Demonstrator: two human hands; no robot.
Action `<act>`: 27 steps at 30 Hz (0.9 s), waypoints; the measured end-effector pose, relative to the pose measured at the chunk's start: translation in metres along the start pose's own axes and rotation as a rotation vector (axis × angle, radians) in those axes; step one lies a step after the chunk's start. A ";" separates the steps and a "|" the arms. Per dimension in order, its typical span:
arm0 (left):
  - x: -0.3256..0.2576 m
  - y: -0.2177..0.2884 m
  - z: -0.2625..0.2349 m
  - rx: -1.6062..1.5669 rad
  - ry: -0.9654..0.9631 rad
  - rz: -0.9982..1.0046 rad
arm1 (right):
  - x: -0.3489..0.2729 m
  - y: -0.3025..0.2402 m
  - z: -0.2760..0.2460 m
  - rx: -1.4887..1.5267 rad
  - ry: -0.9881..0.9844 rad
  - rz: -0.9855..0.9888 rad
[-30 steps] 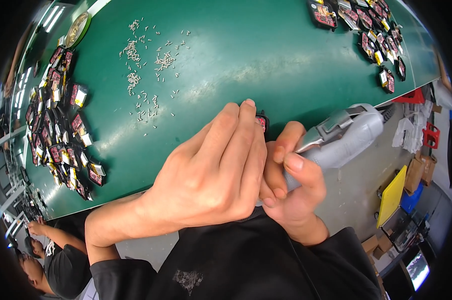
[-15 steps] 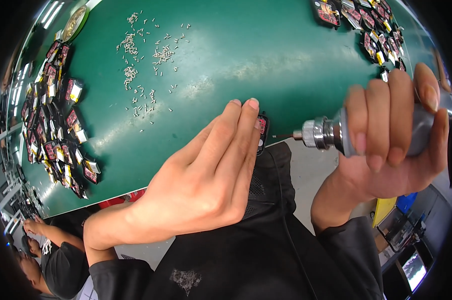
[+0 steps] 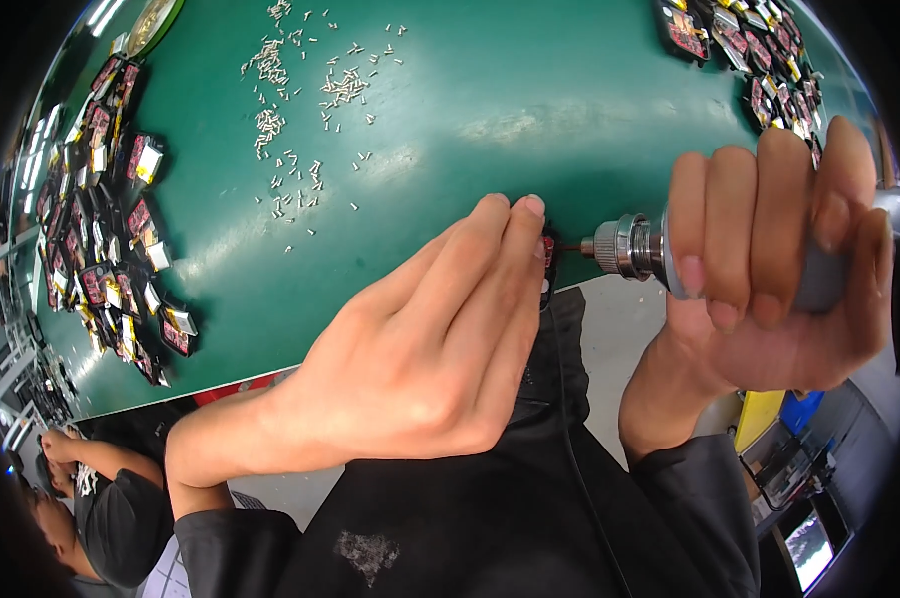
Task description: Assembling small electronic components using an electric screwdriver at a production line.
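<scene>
My left hand (image 3: 425, 359) is closed over a small black casing with a red circuit board (image 3: 549, 249) near the table's front edge. Its fingers lie together and cover most of the casing, leaving only the right side showing. In my right hand (image 3: 769, 259) is a grey electric screwdriver (image 3: 624, 247) with a knurled silver nose, held level and pointing left. The thin bit reaches the right side of the casing. Whether a screw sits at the bit's tip is too small to tell.
Loose small screws (image 3: 345, 88) lie scattered on the green table (image 3: 450, 159). Black casings with red boards and silver battery packs (image 3: 96, 284) crowd the left side; more casings (image 3: 684, 32) sit at the far right. A green-rimmed round dish (image 3: 179, 10) stands far left. Another person (image 3: 121, 508) sits lower left.
The screwdriver's bit, earlier a little apart from the casing with a tiny screw at its tip, now meets the casing. My left hand and the casing appear slightly further right; the view has shifted too.
</scene>
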State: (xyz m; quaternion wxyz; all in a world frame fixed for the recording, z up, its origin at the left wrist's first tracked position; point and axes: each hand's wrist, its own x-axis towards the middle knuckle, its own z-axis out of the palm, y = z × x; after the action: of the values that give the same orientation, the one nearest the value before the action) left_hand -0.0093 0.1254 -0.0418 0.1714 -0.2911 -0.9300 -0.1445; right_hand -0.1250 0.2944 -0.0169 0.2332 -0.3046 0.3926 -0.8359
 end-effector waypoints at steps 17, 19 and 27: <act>-0.010 0.001 -0.022 -0.175 -0.034 -0.120 | 0.014 0.012 0.011 0.087 -0.279 -0.012; -0.018 0.008 -0.036 -0.190 -0.068 -0.164 | 0.010 0.007 0.013 0.192 -0.160 -0.170; -0.133 -0.060 -0.149 0.455 0.336 -0.836 | -0.007 0.015 -0.010 0.500 0.158 -0.189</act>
State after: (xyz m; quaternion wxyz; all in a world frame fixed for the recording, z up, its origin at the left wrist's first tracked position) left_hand 0.0930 -0.0422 0.0284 0.3056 0.1782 -0.9345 -0.0392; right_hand -0.1250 0.2954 -0.0360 0.1907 -0.2069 0.1611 -0.9460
